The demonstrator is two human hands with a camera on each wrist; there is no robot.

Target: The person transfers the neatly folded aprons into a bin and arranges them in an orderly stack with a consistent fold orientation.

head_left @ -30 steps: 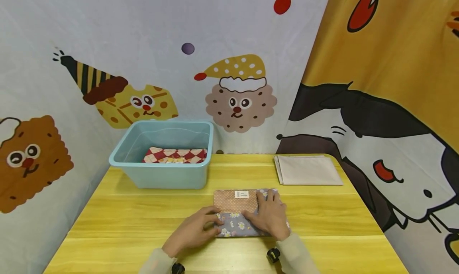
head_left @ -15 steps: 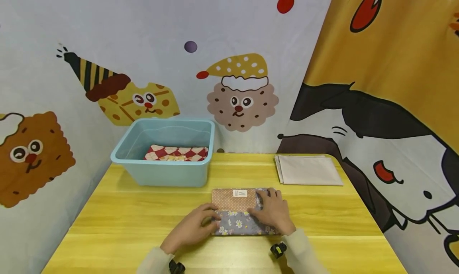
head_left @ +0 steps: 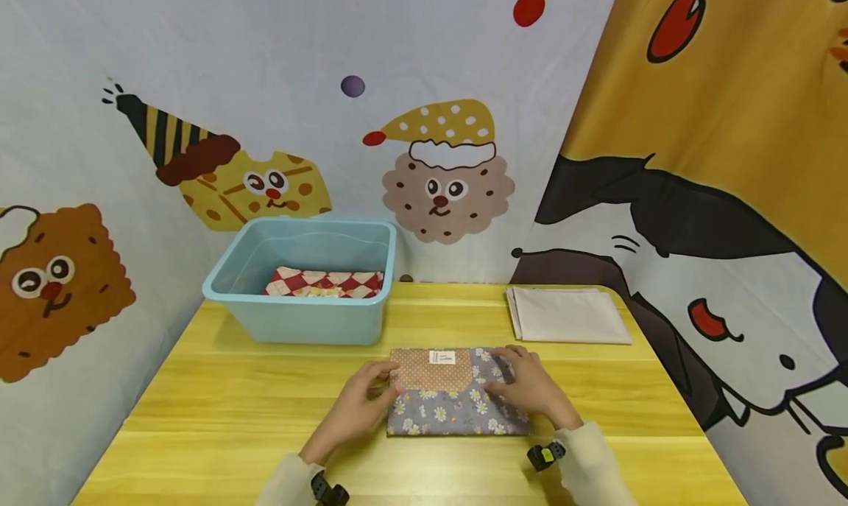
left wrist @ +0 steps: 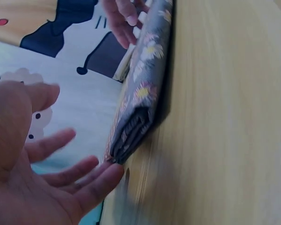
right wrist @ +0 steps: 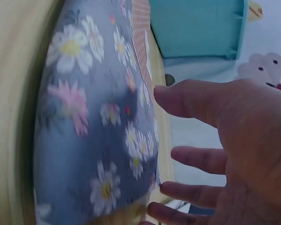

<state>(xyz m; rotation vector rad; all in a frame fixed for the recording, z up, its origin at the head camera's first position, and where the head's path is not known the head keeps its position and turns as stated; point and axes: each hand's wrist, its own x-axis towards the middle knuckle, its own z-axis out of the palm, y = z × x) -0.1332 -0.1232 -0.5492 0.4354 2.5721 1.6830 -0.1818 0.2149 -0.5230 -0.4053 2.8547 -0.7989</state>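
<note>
A folded grey cloth (head_left: pixel 440 412) with a daisy print lies flat on the wooden table. A tan dotted patch (head_left: pixel 424 377) with a small white label (head_left: pixel 442 357) covers its upper left. My left hand (head_left: pixel 361 403) is at the cloth's left end, fingers spread; in the left wrist view, its fingertips (left wrist: pixel 113 174) reach the corner of the stacked folds. At the right end, my right hand (head_left: pixel 530 386) overlaps the cloth in the head view, with fingers loosely bent. The right wrist view has the right thumb (right wrist: pixel 178 97) apart from the other fingers, nothing pinched between them.
Back left on the table (head_left: pixel 265 417) stands a light blue plastic bin (head_left: pixel 311 323), holding a red-and-white checked cloth (head_left: pixel 358 285). A folded pale beige cloth (head_left: pixel 573 316) lies at the back right. Behind the table hangs a cartoon-printed curtain (head_left: pixel 265 57).
My right hand has slid rightward along the grey cloth to its right end, uncovering more daisy print. My left hand has moved slightly up along the left edge.
</note>
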